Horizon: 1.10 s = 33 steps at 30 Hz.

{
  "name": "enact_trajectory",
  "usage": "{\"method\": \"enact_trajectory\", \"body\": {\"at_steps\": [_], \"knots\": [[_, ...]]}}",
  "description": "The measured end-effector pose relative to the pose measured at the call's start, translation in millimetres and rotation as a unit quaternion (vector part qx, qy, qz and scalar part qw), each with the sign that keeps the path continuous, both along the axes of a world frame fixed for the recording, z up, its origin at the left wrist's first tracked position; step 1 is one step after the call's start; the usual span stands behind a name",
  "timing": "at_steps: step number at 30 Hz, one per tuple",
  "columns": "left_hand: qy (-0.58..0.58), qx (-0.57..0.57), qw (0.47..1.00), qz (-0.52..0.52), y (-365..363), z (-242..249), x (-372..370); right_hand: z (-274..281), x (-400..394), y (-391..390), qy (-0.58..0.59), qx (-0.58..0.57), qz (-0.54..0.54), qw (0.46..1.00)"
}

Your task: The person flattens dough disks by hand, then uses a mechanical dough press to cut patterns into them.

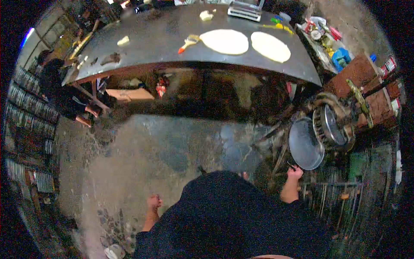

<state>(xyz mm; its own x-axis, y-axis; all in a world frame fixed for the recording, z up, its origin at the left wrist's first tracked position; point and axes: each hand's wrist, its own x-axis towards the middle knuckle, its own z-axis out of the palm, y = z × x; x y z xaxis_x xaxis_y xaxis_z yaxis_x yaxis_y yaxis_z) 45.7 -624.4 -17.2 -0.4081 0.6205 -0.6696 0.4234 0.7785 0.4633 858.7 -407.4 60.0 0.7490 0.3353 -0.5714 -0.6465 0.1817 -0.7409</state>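
My right hand [295, 173] is raised at the right, its fingers closed on a thin dark tool just below the rim of a round metal pan [305, 144]. My left hand [154, 201] hangs at my side over the concrete floor with its fingers curled and nothing visible in it. My dark shirt fills the lower middle of the view. Ahead stands a long dark table [164, 43] bearing two flat rounds of dough [224, 41] [271, 46], a brush with an orange handle [188, 43] and small dough pieces [123, 41].
A scale [245, 10] sits at the table's far edge. A ring-shaped machine [332, 125] stands beside the pan. A cluttered shelf [327, 39] lies at the right. Another person in dark clothes [60, 93] crouches at the left, by stacked racks [26, 108].
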Motion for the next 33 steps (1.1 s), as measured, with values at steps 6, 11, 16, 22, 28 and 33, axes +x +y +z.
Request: {"method": "enact_trajectory", "body": {"at_steps": [6,11,16,22,28,33], "knots": [[0.172,0.036,0.888,-0.424,-80.4,0.9,-37.1,48.7,-161.7,-76.3,0.050,0.009,0.044,0.998],[0.038,0.117,0.934,-0.336,10.4,11.1,-56.7,9.3,-224.6,-68.7,0.025,-0.093,0.107,0.990],[-0.329,0.181,0.912,0.165,190.9,165.9,26.6,61.9,-317.8,18.7,-0.054,-0.055,0.347,0.935],[-0.197,0.232,0.952,0.039,317.1,248.9,31.4,136.8,-439.6,156.9,-0.080,0.046,0.514,0.853],[-0.251,0.394,0.800,0.376,398.1,277.3,-36.7,186.5,-533.7,283.1,-0.060,0.116,0.710,0.692],[-0.220,0.404,0.757,0.463,434.0,292.2,-107.7,185.3,-520.0,404.9,-0.204,0.025,0.800,0.563]]}}
